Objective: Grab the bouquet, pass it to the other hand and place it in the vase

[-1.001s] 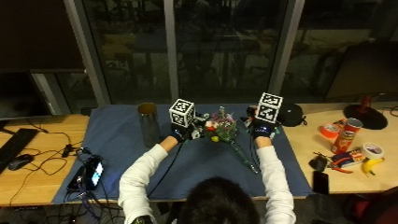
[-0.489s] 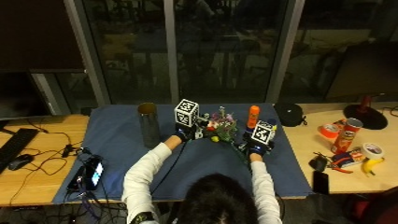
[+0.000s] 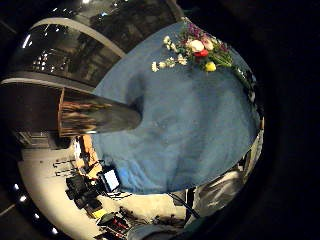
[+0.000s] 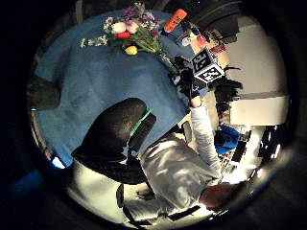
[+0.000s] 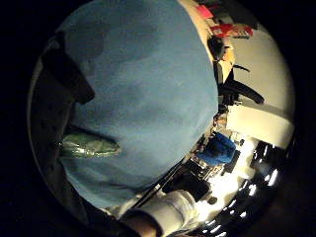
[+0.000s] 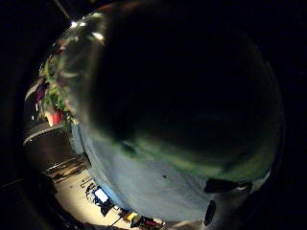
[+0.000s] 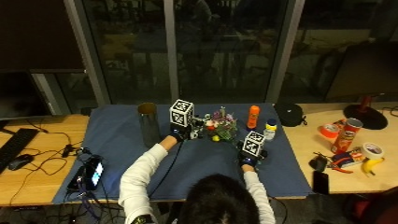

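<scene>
The bouquet (image 7: 221,128) lies on the blue-covered surface (image 7: 118,140), blooms away from the person, stems toward the right hand (image 7: 250,156), whose fingers seem wrapped round the stem end for lifting. The left hand (image 7: 177,135) hovers beside the blooms, grip unclear, near the tall vase (image 7: 148,124), likely awaiting the handover.

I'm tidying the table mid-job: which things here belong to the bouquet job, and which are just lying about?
Job:
bouquet
vase
left hand
right hand

Lying about:
orange bottle
small bottle
chip can
banana
tape roll
phone
mouse
</scene>
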`<act>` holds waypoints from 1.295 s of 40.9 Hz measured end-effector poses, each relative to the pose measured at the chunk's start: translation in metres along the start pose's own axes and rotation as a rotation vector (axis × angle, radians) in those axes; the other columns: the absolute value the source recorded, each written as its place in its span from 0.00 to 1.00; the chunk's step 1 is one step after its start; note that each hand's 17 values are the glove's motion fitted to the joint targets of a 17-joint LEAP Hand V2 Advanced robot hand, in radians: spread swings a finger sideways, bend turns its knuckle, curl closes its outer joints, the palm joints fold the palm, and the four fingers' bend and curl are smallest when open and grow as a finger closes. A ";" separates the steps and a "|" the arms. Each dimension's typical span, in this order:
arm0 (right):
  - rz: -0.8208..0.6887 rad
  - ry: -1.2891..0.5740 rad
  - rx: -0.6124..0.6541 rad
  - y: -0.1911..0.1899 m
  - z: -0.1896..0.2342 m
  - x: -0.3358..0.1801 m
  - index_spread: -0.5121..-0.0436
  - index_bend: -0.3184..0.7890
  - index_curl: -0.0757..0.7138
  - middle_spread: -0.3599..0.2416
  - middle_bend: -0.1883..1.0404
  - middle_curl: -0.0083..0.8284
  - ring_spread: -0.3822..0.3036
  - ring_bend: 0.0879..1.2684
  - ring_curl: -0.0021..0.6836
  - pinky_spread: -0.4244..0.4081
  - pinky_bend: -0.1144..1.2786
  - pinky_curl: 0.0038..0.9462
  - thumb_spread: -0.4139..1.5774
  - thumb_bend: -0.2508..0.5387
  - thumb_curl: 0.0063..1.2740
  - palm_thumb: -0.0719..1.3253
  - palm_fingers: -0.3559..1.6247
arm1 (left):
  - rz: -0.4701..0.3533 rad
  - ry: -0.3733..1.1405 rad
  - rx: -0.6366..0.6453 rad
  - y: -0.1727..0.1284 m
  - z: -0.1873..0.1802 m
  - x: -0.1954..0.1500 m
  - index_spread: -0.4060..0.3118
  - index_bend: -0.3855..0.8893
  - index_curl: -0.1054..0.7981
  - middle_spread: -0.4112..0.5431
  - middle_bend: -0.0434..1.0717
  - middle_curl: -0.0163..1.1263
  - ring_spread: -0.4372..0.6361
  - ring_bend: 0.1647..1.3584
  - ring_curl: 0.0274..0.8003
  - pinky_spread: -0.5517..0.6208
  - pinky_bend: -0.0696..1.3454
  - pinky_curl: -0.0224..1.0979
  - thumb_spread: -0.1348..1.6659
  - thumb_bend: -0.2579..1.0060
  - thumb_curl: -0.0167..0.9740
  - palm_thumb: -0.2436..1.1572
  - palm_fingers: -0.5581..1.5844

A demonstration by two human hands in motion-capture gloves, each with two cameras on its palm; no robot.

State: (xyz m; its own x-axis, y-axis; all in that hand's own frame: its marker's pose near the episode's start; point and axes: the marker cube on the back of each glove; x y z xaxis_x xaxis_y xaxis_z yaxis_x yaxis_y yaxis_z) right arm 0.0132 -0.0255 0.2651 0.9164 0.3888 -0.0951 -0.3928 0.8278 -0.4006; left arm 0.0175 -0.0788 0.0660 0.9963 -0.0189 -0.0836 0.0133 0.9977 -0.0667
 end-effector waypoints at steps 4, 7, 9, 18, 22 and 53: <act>-0.024 -0.039 0.024 -0.003 -0.007 0.003 0.65 0.56 0.43 0.38 0.51 0.57 0.30 0.49 0.59 0.26 0.50 0.37 0.71 0.57 0.31 0.63 0.81 | -0.020 0.028 -0.009 0.002 0.002 -0.004 0.61 0.39 0.35 0.55 0.30 0.36 0.60 0.35 0.34 0.78 0.29 0.32 0.62 0.18 0.33 0.36 0.37; -0.065 -0.124 0.085 -0.010 -0.010 0.003 0.64 0.56 0.46 0.36 0.52 0.57 0.27 0.48 0.60 0.25 0.46 0.36 0.73 0.58 0.32 0.67 0.82 | -0.036 0.047 -0.016 0.003 0.003 -0.007 0.61 0.39 0.35 0.55 0.30 0.36 0.60 0.35 0.34 0.78 0.29 0.32 0.62 0.18 0.33 0.36 0.37; -0.051 -0.173 0.138 -0.015 -0.011 0.006 0.63 0.49 0.46 0.32 0.58 0.61 0.26 0.57 0.64 0.18 0.48 0.38 0.74 0.58 0.31 0.68 0.89 | -0.046 0.062 -0.018 0.005 0.003 -0.010 0.61 0.40 0.36 0.55 0.29 0.36 0.60 0.35 0.34 0.78 0.29 0.32 0.62 0.18 0.33 0.36 0.38; -0.184 -0.642 0.169 -0.021 -0.032 -0.014 0.61 0.64 0.59 0.30 0.73 0.70 0.26 0.66 0.73 0.16 0.50 0.41 0.72 0.43 0.29 0.64 0.96 | -0.298 0.080 -0.157 0.047 -0.034 -0.016 0.62 0.39 0.36 0.55 0.29 0.36 0.60 0.35 0.34 0.78 0.29 0.32 0.62 0.18 0.33 0.35 0.38; -0.139 -0.771 0.109 -0.015 -0.046 -0.020 0.61 0.70 0.64 0.30 0.77 0.73 0.26 0.69 0.75 0.16 0.51 0.43 0.70 0.43 0.30 0.68 0.94 | -0.242 0.217 -0.141 0.046 -0.036 -0.024 0.64 0.39 0.35 0.56 0.29 0.36 0.60 0.35 0.35 0.78 0.29 0.33 0.62 0.18 0.33 0.36 0.37; -0.778 -1.403 0.186 0.076 -0.162 -0.138 0.65 0.74 0.78 0.33 0.84 0.76 0.29 0.78 0.82 0.19 0.57 0.49 0.53 0.28 0.44 0.76 0.89 | -0.031 1.483 0.072 -0.030 -0.043 -0.006 0.82 0.37 0.24 0.86 0.21 0.31 0.78 0.46 0.37 0.84 0.42 0.35 0.57 0.18 0.35 0.37 0.22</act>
State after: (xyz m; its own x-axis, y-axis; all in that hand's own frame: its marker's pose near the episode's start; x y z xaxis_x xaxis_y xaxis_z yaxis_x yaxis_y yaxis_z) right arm -0.1304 -0.0814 0.1004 0.1399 -0.1688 0.9757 0.0103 0.9856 0.1690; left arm 0.0076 -0.1115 0.0255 0.0036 -0.0435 -0.9990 0.0811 0.9958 -0.0430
